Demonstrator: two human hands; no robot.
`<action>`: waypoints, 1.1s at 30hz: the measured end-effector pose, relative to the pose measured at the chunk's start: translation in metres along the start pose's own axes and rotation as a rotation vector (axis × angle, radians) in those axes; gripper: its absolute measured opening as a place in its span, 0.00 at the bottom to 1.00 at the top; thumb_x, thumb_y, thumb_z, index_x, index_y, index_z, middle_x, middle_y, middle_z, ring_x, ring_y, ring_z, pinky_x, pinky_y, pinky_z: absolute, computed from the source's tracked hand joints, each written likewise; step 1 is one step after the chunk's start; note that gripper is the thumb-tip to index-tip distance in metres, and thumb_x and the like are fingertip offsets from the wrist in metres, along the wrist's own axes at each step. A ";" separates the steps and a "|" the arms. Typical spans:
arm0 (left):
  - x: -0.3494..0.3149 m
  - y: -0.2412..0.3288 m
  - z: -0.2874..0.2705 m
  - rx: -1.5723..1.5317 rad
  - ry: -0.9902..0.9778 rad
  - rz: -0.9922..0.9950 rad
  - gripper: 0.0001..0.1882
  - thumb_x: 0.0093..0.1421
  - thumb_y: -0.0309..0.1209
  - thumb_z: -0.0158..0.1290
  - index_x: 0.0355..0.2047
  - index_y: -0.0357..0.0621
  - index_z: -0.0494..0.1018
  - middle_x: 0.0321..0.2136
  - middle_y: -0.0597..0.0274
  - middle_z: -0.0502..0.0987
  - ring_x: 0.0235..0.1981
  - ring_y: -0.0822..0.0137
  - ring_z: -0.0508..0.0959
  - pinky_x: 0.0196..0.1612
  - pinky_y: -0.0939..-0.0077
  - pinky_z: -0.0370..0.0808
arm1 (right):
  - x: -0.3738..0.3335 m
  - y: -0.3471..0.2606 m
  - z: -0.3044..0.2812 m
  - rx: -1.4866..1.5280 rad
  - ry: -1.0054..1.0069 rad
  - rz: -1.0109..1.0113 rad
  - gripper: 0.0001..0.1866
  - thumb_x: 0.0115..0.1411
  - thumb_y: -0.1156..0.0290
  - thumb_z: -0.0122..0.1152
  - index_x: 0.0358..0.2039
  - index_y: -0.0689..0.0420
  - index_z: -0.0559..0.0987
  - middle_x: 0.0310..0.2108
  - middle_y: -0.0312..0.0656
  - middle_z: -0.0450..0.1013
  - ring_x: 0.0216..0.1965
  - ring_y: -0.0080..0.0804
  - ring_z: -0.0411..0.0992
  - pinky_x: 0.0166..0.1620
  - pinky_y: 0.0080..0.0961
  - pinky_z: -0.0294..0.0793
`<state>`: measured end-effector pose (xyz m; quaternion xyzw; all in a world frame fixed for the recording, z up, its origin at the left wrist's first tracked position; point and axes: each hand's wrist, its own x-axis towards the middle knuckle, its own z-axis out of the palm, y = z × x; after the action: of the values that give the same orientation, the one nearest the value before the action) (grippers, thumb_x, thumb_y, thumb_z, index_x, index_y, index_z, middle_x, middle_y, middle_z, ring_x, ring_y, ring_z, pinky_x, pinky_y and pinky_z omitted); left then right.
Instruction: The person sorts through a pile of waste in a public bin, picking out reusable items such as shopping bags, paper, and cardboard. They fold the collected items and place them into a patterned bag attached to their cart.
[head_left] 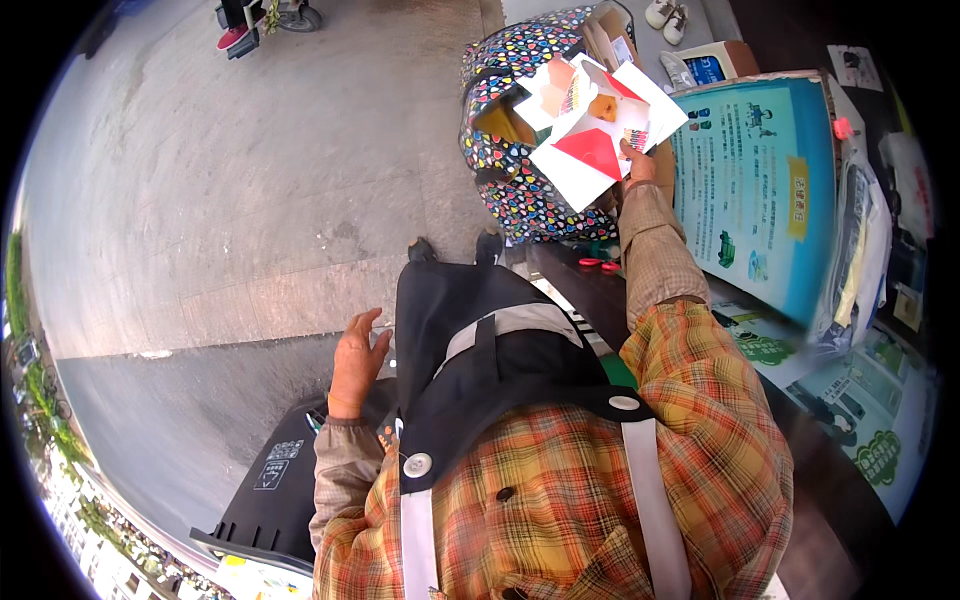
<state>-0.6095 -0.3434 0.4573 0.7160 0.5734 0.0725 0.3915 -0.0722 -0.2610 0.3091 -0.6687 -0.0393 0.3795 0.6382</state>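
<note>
Out to the front right, my right hand (640, 165) grips a flattened cardboard food box (600, 130), white with red panels and a food picture. The box is spread over the mouth of a large patterned bag (530, 195), black with many coloured drop shapes. Part of a brown carton (608, 40) shows in the bag's far end. My left hand (357, 355) hangs at my left side with nothing in it, fingers apart, near a black lidded bin (270, 480).
Red-handled scissors (600, 264) lie on a dark surface by the bag. A blue-green printed board (750, 190) leans at the right. White shoes (668, 18) stand beyond the bag. At the top left, a wheeled vehicle (298, 18) and a person's foot in a red shoe (232, 38) are visible.
</note>
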 end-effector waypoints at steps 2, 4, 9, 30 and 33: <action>0.072 0.021 0.012 0.072 0.061 0.097 0.17 0.49 0.26 0.55 0.41 0.41 0.69 0.34 0.51 0.73 0.35 0.52 0.73 0.38 0.65 0.71 | 0.005 -0.004 -0.010 -0.060 0.034 0.005 0.17 0.46 0.79 0.64 0.38 0.66 0.74 0.35 0.44 0.74 0.33 0.32 0.73 0.37 0.29 0.72; 0.145 0.049 0.026 0.121 0.119 0.231 0.17 0.49 0.26 0.54 0.40 0.40 0.69 0.36 0.53 0.72 0.37 0.53 0.72 0.39 0.64 0.70 | 0.007 -0.011 -0.011 -0.182 0.131 0.020 0.17 0.45 0.78 0.65 0.37 0.67 0.75 0.34 0.45 0.74 0.32 0.32 0.72 0.37 0.28 0.71; 0.319 0.102 0.109 0.405 0.041 0.455 0.23 0.48 0.30 0.54 0.46 0.40 0.66 0.45 0.56 0.66 0.45 0.54 0.67 0.43 0.60 0.67 | -0.027 -0.045 0.010 -0.278 0.141 -0.076 0.15 0.46 0.75 0.65 0.35 0.65 0.76 0.32 0.42 0.74 0.31 0.27 0.72 0.36 0.25 0.70; 0.440 0.243 0.147 0.033 -0.388 0.854 0.12 0.49 0.20 0.50 0.36 0.34 0.69 0.37 0.48 0.71 0.34 0.54 0.75 0.36 0.66 0.73 | -0.017 0.004 0.095 -0.552 0.447 -0.090 0.15 0.48 0.68 0.60 0.37 0.60 0.75 0.28 0.51 0.75 0.32 0.46 0.74 0.35 0.36 0.70; 0.427 0.272 0.153 0.447 -0.349 0.924 0.16 0.48 0.25 0.50 0.38 0.30 0.67 0.40 0.44 0.69 0.42 0.51 0.71 0.44 0.62 0.68 | -0.029 -0.008 0.100 -0.630 0.452 -0.099 0.16 0.49 0.67 0.60 0.38 0.59 0.75 0.28 0.52 0.74 0.31 0.50 0.73 0.34 0.38 0.70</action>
<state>-0.1757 -0.0508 0.3806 0.9608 0.1270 -0.0064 0.2465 -0.1452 -0.1923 0.3397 -0.8959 -0.0446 0.1609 0.4116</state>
